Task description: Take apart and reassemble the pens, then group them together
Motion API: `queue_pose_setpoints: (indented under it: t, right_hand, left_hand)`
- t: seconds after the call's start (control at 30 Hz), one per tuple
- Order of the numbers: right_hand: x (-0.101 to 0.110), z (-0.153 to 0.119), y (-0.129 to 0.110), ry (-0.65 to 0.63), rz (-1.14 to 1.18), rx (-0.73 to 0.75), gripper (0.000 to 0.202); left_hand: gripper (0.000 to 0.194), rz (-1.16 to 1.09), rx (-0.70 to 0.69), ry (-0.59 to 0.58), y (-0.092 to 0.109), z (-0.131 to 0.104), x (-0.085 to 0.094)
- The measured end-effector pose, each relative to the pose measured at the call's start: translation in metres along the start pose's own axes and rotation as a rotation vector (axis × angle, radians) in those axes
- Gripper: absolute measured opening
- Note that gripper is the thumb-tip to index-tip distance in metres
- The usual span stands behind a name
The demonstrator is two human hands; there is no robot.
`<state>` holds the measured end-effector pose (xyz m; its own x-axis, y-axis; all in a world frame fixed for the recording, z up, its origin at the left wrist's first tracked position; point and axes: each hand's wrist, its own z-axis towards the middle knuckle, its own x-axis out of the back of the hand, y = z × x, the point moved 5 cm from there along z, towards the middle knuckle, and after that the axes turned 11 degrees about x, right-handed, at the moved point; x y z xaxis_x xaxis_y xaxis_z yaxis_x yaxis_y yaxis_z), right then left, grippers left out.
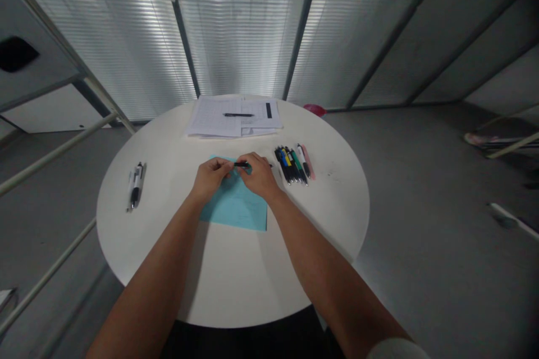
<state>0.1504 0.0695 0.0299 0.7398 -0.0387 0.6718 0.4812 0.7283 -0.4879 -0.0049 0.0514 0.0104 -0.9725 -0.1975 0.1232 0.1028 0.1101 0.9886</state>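
Observation:
A black pen (241,164) lies level between my two hands, above the far part of a light blue sheet (238,205). My right hand (257,173) is closed round it, and its tip shows past the knuckles. At the pen's left end, my left hand (211,175) pinches with thumb and fingertips. Right of my right hand, several pens (291,165) in black, blue, yellow, green and white lie side by side, with a pink one (309,161) at the end. Two white and black pens (136,186) rest at the left.
The round white table (236,286) carries a stack of printed papers (214,118) at its far side, with a black pen (238,115) on top. Pale metal rails (54,160) stand at the left. Behind is a wall of blinds (240,28); a red object (315,109) shows beyond the table.

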Motion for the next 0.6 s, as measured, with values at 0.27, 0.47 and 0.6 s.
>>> queue_pose_setpoints:
  t: [0.27,0.47,0.6]
  right_hand:
    - [0.0014,-0.0014,0.0030,0.072,0.033,0.013,0.022]
    - [0.0001,-0.0005,0.0022,0.037,0.049,-0.004,0.021]
    - [0.0005,0.0001,0.0008,0.020,0.062,0.004,0.020]
  left_hand:
    - [0.027,-0.211,0.020,-0.031,-0.0014,0.0012,-0.0007]
    - [0.019,-0.099,0.014,-0.020,0.0015,-0.0010,-0.0008]
    - [0.020,-0.101,-0.001,-0.039,0.0008,-0.0004,-0.0006]
